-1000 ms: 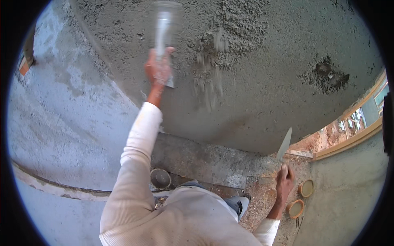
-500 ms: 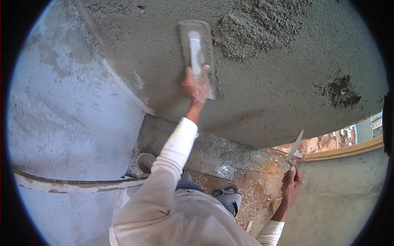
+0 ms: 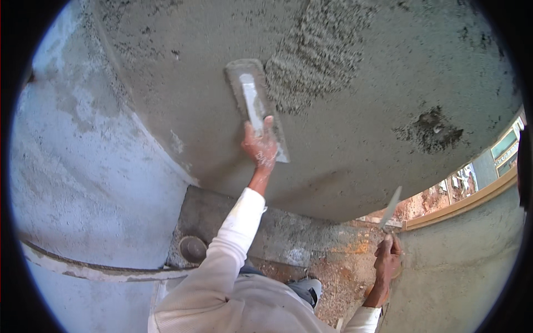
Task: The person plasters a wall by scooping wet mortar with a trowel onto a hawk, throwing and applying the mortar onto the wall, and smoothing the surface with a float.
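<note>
My left hand [image 3: 260,145] is wrapped round the pale handle of a plastering trowel [image 3: 240,94], whose long rectangular blade lies against the grey mortar-covered wall [image 3: 333,166]. Wet mortar coats the blade's edges, and specks of it dot the hand. Just right of the blade, a rough, raised patch of mortar [image 3: 316,55] clings to the wall. Low on the right, my right hand [image 3: 387,266] grips a small pointed trowel [image 3: 392,208] with its narrow blade aimed upward, apart from the wall; its handle is hidden by my fingers.
A dark rough hollow [image 3: 432,130] marks the wall at right. A smoother pale wall [image 3: 94,188] meets it at left, with a ledge [image 3: 111,273] below. A round container [image 3: 192,250] stands in the floor corner. A wooden frame [image 3: 466,200] edges an opening at right.
The view has shifted, so the wall and floor sit lower in the picture. Both hands keep their tools; the plastering trowel remains beside the rough mortar patch.
</note>
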A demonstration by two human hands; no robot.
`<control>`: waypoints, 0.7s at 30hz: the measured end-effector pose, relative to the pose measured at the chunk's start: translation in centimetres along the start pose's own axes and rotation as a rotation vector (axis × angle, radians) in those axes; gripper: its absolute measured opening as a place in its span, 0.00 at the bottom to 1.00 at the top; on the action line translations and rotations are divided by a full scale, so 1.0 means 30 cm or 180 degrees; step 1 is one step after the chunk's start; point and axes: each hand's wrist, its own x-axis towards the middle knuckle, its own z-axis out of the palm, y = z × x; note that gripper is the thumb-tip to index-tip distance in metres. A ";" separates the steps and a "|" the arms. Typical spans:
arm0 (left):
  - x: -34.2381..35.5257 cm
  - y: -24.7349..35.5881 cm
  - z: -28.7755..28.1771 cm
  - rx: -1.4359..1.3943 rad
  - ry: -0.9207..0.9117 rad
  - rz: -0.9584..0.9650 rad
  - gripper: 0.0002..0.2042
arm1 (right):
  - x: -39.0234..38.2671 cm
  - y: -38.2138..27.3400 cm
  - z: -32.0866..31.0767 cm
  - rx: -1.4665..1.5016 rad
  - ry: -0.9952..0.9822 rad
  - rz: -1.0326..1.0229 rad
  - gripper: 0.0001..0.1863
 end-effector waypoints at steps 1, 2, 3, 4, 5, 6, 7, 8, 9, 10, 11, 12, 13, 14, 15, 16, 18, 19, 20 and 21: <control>0.029 0.006 -0.001 0.0203 -0.0003 0.0054 0.20 | 0.011 0.034 -0.027 -0.0150 -0.0198 -0.0046 0.15; 0.145 -0.017 -0.017 0.0122 0.0378 0.0611 0.21 | 0.018 0.050 -0.044 -0.0096 -0.0203 -0.0069 0.15; 0.300 -0.020 -0.029 -0.0215 0.0670 0.0746 0.22 | 0.003 0.061 -0.066 0.0013 -0.0088 -0.0021 0.16; 0.394 0.133 -0.057 -0.0529 0.0142 0.0164 0.24 | -0.024 0.082 -0.114 0.0077 0.0112 0.0074 0.16; 0.540 0.219 -0.114 -0.0247 0.0123 0.0729 0.23 | -0.035 0.107 -0.156 -0.0281 0.0168 0.0101 0.17; 0.695 0.277 -0.166 0.0235 0.0021 0.0651 0.23 | -0.050 0.103 -0.158 -0.0259 0.0097 0.0143 0.17; 0.774 0.375 -0.186 0.0296 0.0100 0.0995 0.22 | -0.068 0.089 -0.162 -0.0198 0.0254 0.0233 0.18; 0.815 0.434 -0.190 0.0381 0.0158 0.1344 0.22 | -0.068 0.087 -0.157 -0.0134 0.0403 0.0353 0.18; 0.767 0.452 -0.160 0.0409 0.0140 0.1359 0.22 | -0.066 0.104 -0.157 -0.0057 0.0355 0.0323 0.19; 0.671 0.457 -0.110 0.0067 0.0042 0.1370 0.22 | -0.061 0.118 -0.147 -0.0049 0.0346 0.0350 0.19; 0.567 0.463 -0.047 -0.0323 -0.0080 0.1377 0.22 | -0.055 0.141 -0.132 0.0051 0.0396 0.0359 0.17; 0.451 0.409 -0.014 0.0044 -0.0271 0.1556 0.22 | -0.047 0.160 -0.121 0.0151 0.0421 0.0355 0.18; 0.341 0.317 0.011 0.0410 -0.0457 0.1734 0.23 | -0.034 0.163 -0.099 0.0163 0.0439 0.0357 0.18; 0.273 0.224 0.018 0.0571 -0.0417 0.1661 0.23 | -0.017 0.150 -0.057 0.0193 0.0278 0.0358 0.18; 0.227 0.167 0.014 0.0729 -0.0397 0.1565 0.23 | -0.028 0.142 -0.043 0.0200 0.0128 0.0373 0.18; 0.222 0.170 -0.009 0.0726 -0.0429 0.1557 0.23 | -0.064 0.140 -0.061 0.0189 0.0147 0.0396 0.18; 0.284 0.194 -0.053 0.1025 -0.0204 0.1016 0.23 | -0.093 0.126 -0.117 -0.0259 0.0041 0.0059 0.18; 0.392 0.195 -0.067 0.0871 -0.0027 0.1160 0.23 | -0.123 0.151 -0.153 0.0005 0.0246 0.0192 0.19; 0.514 0.216 -0.091 0.0743 0.0156 0.1308 0.22 | -0.139 0.194 -0.201 0.0135 0.0213 0.0221 0.18; 0.610 0.297 -0.074 -0.0105 0.0087 0.0801 0.22 | -0.169 0.216 -0.259 0.0025 0.0365 0.0276 0.18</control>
